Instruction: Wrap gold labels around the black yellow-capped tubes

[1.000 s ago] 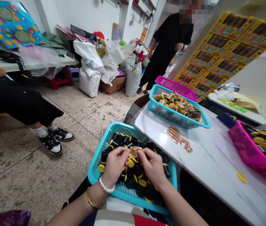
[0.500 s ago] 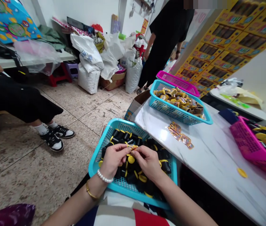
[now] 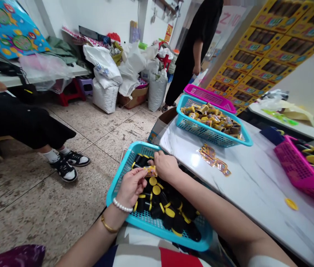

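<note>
My left hand [image 3: 131,185] pinches a small printed yellow label sleeve [image 3: 150,171] between thumb and fingertips, above the blue basket [image 3: 118,181] on my lap. Inside that basket lie many small black canisters [image 3: 157,211] with yellow lids. Just right of the sleeve, my right hand [image 3: 166,165] is down at the far side of the basket with its fingers curled. The back of the hand hides its fingertips and whatever they grip. On the white tabletop [image 3: 246,193] beside me lie several flat printed labels [image 3: 214,160].
A second blue basket [image 3: 211,135] of wrapped yellow pieces stands on the table, with a pink basket [image 3: 298,181] of canisters to the right. A loose yellow lid [image 3: 291,204] lies between. One person sits at left; another person [image 3: 193,52] stands behind. White sacks [image 3: 105,89] line the wall.
My hands, together at the sleeve before, have parted. The right hand has moved forward to the basket's far side; the left still holds the sleeve. The standing person has shifted posture.
</note>
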`<state>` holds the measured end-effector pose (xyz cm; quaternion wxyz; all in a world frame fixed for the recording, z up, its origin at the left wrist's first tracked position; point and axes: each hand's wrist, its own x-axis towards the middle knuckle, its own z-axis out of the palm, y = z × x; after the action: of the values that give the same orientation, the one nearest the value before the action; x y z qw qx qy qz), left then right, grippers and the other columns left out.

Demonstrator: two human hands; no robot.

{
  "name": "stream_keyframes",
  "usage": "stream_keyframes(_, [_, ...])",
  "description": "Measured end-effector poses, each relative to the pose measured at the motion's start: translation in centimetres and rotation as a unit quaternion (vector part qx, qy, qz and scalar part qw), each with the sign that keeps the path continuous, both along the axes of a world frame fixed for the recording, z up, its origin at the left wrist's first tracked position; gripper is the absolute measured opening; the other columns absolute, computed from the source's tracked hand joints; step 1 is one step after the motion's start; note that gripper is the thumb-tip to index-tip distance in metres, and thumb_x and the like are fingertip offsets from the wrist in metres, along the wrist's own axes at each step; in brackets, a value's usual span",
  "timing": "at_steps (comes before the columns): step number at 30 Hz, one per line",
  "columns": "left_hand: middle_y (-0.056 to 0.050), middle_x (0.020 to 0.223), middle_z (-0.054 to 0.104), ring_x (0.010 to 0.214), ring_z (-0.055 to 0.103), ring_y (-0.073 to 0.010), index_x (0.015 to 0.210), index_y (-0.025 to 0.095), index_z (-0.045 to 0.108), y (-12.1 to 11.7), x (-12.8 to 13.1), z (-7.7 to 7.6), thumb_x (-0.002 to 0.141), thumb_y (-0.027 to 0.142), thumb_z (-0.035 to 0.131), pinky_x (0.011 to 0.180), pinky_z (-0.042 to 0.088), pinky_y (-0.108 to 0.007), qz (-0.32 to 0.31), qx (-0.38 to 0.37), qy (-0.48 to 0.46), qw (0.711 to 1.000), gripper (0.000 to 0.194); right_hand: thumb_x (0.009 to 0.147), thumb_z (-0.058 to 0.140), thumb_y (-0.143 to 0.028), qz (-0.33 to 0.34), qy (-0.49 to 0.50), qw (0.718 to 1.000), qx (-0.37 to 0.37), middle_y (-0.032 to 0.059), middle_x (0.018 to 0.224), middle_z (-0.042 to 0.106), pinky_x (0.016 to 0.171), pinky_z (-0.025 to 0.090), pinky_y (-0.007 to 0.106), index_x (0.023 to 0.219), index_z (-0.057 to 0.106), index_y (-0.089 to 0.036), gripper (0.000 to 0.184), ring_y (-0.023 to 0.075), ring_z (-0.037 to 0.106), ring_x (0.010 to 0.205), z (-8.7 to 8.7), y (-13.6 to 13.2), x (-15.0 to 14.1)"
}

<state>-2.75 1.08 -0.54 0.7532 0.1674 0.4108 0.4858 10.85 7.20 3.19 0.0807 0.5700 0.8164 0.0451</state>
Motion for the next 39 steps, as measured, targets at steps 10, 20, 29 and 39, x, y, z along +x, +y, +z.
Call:
stream_keyframes(10, [0.000, 0.071, 0.064, 0.037, 0.045, -0.0001, 0.089, 0.011, 0.062, 0.6, -0.4, -0.4, 0.075, 0.020, 0.070, 0.026, 0.020, -0.010, 0.041, -0.027, -0.117, 0.992, 0.019, 0.094, 0.038, -0.017, 0.138, -0.101, 0.984, -0.041, 0.0143, 0.107, 0.057, 0.062, 0.046, 0.028, 0.106, 0.057, -0.016, 0.023, 0.0223, 0.060, 0.087, 0.2, -0.5, 2.2])
stream_keyframes(20, [-0.001, 0.071, 0.065, 0.038, 0.046, -0.0009, 0.080, 0.013, 0.057, 0.5, -0.2, -0.2, 0.072, 0.016, 0.072, 0.027, 0.019, -0.009, 0.044, -0.033, -0.126, 0.991, 0.017, 0.095, 0.038, -0.017, 0.131, -0.089, 0.987, -0.020, 0.0093, 0.093, 0.060, 0.061, 0.046, 0.027, 0.103, 0.053, -0.018, 0.017, 0.0217, 0.061, 0.082, 0.7, -1.0, 2.8])
stream_keyframes(29, [0.001, 0.064, 0.061, 0.036, 0.043, -0.0003, 0.084, 0.012, 0.058, 0.5, 0.0, 0.0, 0.076, 0.015, 0.068, 0.027, 0.020, -0.009, 0.024, -0.040, -0.105, 0.993, 0.013, 0.081, 0.065, -0.035, -0.060, 0.586, 0.801, -0.107, 0.0049, 0.095, 0.069, 0.073, 0.055, 0.032, 0.109, 0.060, -0.021, 0.032, 0.0185, 0.066, 0.080, 2.8, -4.9, 4.9])
stream_keyframes(39, [-0.002, 0.074, 0.062, 0.038, 0.039, 0.0018, 0.084, 0.009, 0.062, 0.4, 0.1, -0.5, 0.077, 0.013, 0.067, 0.027, 0.019, -0.008, -0.008, -0.048, -0.197, 0.979, 0.009, 0.071, 0.074, -0.040, -0.147, 0.668, 0.705, -0.187, 0.0071, 0.095, 0.073, 0.082, 0.053, 0.034, 0.098, 0.066, -0.017, 0.037, 0.0204, 0.068, 0.087, 1.2, -5.1, 3.6])
